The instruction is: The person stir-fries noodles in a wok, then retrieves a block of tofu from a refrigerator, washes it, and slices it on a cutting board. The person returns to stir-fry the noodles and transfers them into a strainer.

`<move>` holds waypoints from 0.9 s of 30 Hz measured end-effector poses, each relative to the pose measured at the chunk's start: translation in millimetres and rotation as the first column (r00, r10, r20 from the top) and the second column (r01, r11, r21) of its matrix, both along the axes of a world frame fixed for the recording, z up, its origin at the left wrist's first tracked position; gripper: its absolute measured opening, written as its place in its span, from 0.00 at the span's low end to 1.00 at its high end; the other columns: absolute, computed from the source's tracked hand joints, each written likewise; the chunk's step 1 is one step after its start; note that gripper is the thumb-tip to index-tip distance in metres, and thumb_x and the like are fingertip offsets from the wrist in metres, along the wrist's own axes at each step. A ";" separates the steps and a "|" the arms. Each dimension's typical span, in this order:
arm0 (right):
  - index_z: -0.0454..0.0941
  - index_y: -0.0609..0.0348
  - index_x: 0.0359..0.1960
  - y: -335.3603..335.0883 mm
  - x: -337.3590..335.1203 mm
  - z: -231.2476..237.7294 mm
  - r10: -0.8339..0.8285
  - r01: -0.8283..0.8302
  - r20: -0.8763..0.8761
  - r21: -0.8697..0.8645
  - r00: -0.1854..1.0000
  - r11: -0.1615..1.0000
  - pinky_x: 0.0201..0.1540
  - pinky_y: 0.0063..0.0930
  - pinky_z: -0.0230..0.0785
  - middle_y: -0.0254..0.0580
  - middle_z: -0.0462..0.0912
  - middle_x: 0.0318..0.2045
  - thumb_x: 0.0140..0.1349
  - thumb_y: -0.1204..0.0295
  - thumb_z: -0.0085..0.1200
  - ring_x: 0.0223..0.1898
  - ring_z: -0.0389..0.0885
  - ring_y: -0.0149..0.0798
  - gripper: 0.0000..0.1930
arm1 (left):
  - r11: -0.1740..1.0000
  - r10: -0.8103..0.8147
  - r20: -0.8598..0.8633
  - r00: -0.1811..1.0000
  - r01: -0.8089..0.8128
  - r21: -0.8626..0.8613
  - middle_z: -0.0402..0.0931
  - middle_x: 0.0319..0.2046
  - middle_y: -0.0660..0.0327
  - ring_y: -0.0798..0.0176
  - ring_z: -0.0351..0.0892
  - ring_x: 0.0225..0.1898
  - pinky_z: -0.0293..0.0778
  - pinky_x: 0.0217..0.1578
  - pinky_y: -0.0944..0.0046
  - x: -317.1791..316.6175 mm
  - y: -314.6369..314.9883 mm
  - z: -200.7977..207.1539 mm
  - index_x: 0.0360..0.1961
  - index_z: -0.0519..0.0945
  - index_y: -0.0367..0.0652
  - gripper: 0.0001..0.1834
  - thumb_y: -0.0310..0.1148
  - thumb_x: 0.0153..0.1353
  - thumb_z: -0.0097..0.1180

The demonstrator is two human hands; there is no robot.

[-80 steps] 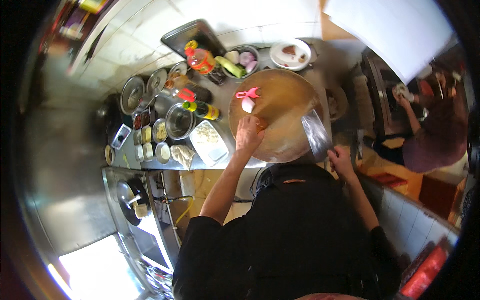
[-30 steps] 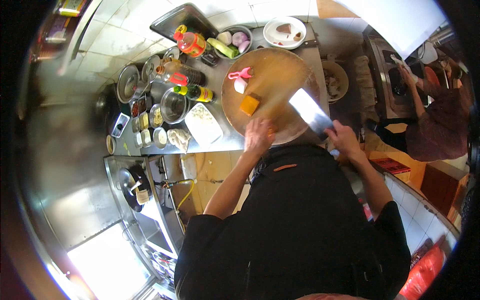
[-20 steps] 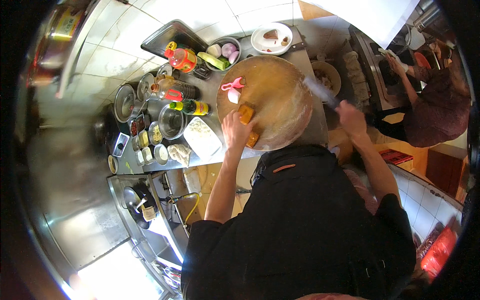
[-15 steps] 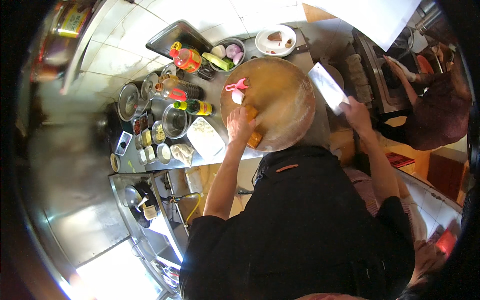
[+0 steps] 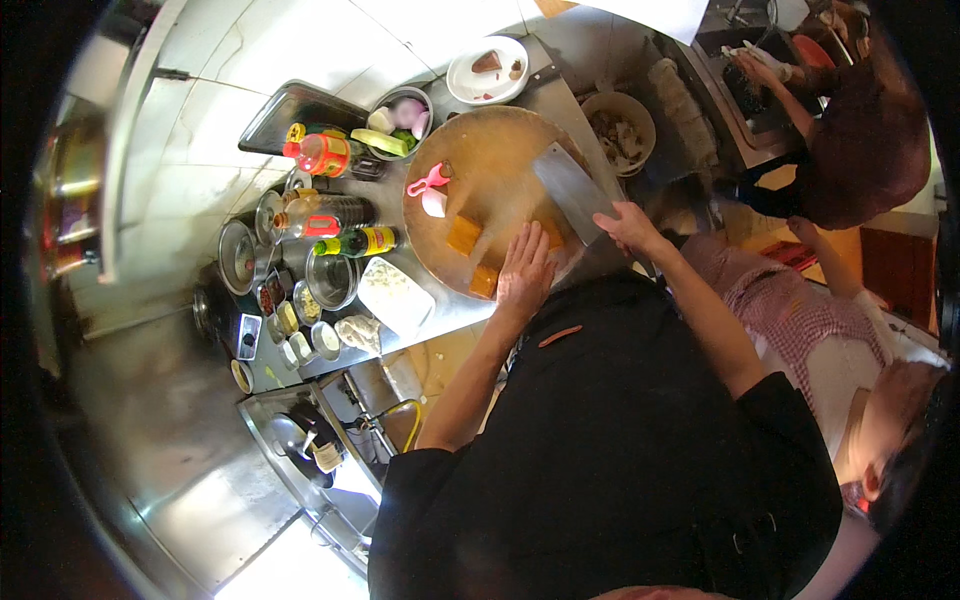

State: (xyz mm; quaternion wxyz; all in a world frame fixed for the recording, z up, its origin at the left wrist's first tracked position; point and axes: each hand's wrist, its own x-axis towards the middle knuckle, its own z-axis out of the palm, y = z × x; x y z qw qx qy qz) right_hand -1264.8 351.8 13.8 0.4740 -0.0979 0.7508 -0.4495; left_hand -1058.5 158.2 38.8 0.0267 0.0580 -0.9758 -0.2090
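My right hand (image 5: 630, 230) grips the handle of a cleaver (image 5: 568, 185), its wide blade over the right side of the round wooden chopping block (image 5: 500, 135). My left hand (image 5: 525, 272) lies on the block with fingers stretched out, their tips at an orange-brown piece of food (image 5: 552, 234) near the blade. Whether the blade touches that piece, I cannot tell. To the left of my fingers sit another orange-brown piece (image 5: 463, 235) and a third piece (image 5: 484, 281) closer to me. Farther back lies a small pink tool (image 5: 430, 180) beside a white piece (image 5: 434, 204).
Left of the block stand a green bottle (image 5: 355, 243), a larger dark bottle (image 5: 325, 215) and a white tray (image 5: 396, 297). Behind are a bowl of vegetables (image 5: 402, 120) and a white dish (image 5: 487, 68). A bucket (image 5: 620, 130) stands right. Two people are at the right.
The cleaver has come left and down over the block. My left hand has shifted right from the pieces at the left to one nearer the blade. The view has turned and shifted.
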 end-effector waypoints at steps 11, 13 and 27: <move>0.80 0.73 0.48 52.8 24.3 21.2 0.231 -0.229 -0.017 0.083 0.973 0.970 0.37 0.42 0.73 0.49 0.84 0.34 0.66 0.52 0.63 0.31 0.81 0.41 0.29 | 0.993 -0.112 0.059 0.992 0.114 -0.027 0.55 0.79 0.41 0.41 0.50 0.81 0.48 0.79 0.44 5.1 -9.7 0.0 0.76 0.63 0.32 0.41 0.44 0.69 0.60; 0.79 0.72 0.51 60.8 31.7 24.0 0.231 -0.234 0.037 0.126 0.972 0.964 0.39 0.44 0.74 0.51 0.86 0.37 0.67 0.51 0.63 0.34 0.83 0.44 0.30 | 0.994 -0.110 0.076 0.991 0.111 0.000 0.53 0.79 0.40 0.40 0.49 0.81 0.48 0.79 0.44 4.9 -9.3 -0.3 0.76 0.62 0.31 0.42 0.46 0.69 0.61; 0.72 0.72 0.39 -8.0 88.1 -6.5 0.219 -0.191 -0.358 0.114 0.907 0.975 0.43 0.62 0.73 0.77 0.82 0.34 0.71 0.55 0.59 0.41 0.82 0.75 0.25 | 0.989 -0.087 0.031 0.996 0.083 0.123 0.44 0.80 0.34 0.30 0.42 0.81 0.44 0.79 0.39 9.1 -3.8 -12.7 0.79 0.50 0.28 0.53 0.63 0.71 0.50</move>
